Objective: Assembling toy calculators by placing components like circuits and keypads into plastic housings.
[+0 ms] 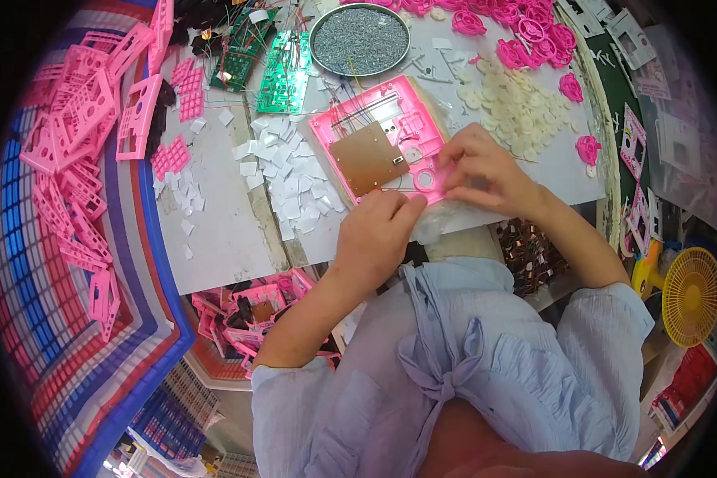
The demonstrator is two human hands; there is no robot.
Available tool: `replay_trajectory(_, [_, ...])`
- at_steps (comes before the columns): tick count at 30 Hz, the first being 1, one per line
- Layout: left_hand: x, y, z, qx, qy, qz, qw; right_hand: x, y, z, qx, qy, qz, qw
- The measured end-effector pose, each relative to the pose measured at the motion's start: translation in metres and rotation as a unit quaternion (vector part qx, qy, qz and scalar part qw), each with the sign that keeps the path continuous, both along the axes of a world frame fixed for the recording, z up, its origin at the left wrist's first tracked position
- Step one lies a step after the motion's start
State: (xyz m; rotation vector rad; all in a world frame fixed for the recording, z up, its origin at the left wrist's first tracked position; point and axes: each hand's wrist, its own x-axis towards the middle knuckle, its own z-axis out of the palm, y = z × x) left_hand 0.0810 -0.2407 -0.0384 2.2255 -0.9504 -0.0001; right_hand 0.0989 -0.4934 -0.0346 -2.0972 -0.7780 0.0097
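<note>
A pink plastic casing [424, 103] lies tilted on the table before me. Inside it sits a brown circuit board [366, 158], with thin wires [357, 111] running across the casing's far part. My left hand [381, 235] is closed at the casing's near edge, thumb and fingers pressed together beside the board's near corner. What that pinch holds is hidden. On the casing's right side, by a round pink ring [424, 180], my right hand [486, 171] has its fingers curled in toward the thumb. Anything between those fingertips is too small to make out.
White paper squares [283, 171] are scattered left of the casing. Beyond it stand a round tray of grey bits [360, 40] and green circuit boards [285, 73]. Cream discs [522, 111] and pink rings [534, 32] lie right. Pink frames [80, 111] are heaped left; a yellow fan [691, 296] is at right.
</note>
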Motion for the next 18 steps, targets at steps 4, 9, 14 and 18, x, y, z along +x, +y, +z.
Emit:
replay_trajectory(4, [0.006,-0.002,0.004,0.058,-0.026,-0.057,0.996,-0.006,-0.002,-0.009,0.019,-0.027,-0.027,0.999])
replay_trajectory(9, [0.007,-0.002,-0.003,0.034,-0.037,-0.056,0.997,-0.009,0.002,-0.016,0.014,-0.035,-0.004,0.999])
replay_trajectory(14, [0.008,-0.002,0.003,0.059,-0.050,-0.070,0.995,-0.013,-0.003,-0.017,0.002,-0.061,-0.045,0.997])
replay_trajectory(18, [0.011,-0.006,0.002,0.064,-0.058,-0.085,0.993,-0.027,-0.009,-0.020,-0.004,-0.070,-0.069,0.995])
